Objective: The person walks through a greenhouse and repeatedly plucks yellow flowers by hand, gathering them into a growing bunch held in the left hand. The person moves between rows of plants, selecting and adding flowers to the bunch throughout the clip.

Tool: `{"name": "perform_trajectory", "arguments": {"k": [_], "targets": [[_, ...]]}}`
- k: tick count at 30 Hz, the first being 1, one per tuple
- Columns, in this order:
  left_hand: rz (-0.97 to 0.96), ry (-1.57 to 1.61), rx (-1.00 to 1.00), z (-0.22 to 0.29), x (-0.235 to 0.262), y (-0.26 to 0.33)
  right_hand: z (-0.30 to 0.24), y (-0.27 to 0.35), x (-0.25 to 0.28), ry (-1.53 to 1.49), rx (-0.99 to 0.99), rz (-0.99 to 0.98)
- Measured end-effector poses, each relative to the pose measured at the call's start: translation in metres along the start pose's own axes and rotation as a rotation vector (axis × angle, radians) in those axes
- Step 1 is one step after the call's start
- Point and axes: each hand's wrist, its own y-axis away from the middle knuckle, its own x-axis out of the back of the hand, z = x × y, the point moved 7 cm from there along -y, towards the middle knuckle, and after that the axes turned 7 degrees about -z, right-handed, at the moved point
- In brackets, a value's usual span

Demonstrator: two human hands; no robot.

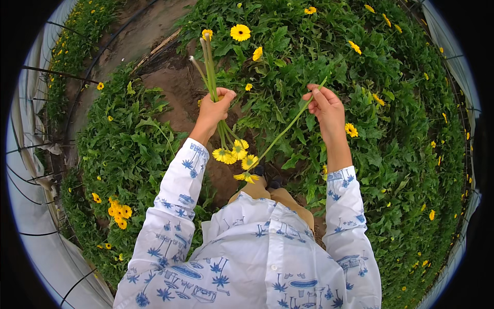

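My left hand [215, 109] is closed round a small bunch of gerbera stems [210, 69], their cut ends pointing up and away from me. Below that fist hang the bunch's yellow flower heads [231, 151], close to my legs. Between the thumb and fingers of my right hand [325, 104] is the end of one more green gerbera stem [288, 127]. It slants down to the left toward a yellow head among the others; which head belongs to it I cannot tell for sure.
Leafy gerbera beds [401, 149] with yellow blooms spread on both sides. A bare soil path [172, 98] runs between them. At far left are a dark hose [98, 56] and plastic sheeting [31, 170]. Several picked-looking yellow flowers [119, 212] cluster in the left bed.
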Motion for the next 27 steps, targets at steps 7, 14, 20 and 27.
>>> {"name": "perform_trajectory", "arguments": {"k": [7, 14, 20, 27], "targets": [[-0.294, -0.001, 0.044, 0.017, -0.063, 0.001, 0.007, 0.002, -0.002, -0.07, -0.014, 0.015], [-0.366, -0.05, 0.059, 0.025, -0.083, 0.014, 0.051, 0.006, 0.055, -0.392, -0.143, 0.165], [-0.141, 0.089, -0.037, 0.034, -0.03, 0.036, 0.095, 0.028, 0.1, -0.75, -0.284, 0.275], [0.07, 0.251, -0.107, 0.021, 0.025, 0.075, 0.103, 0.046, 0.126, -0.856, -0.262, 0.371]]}}
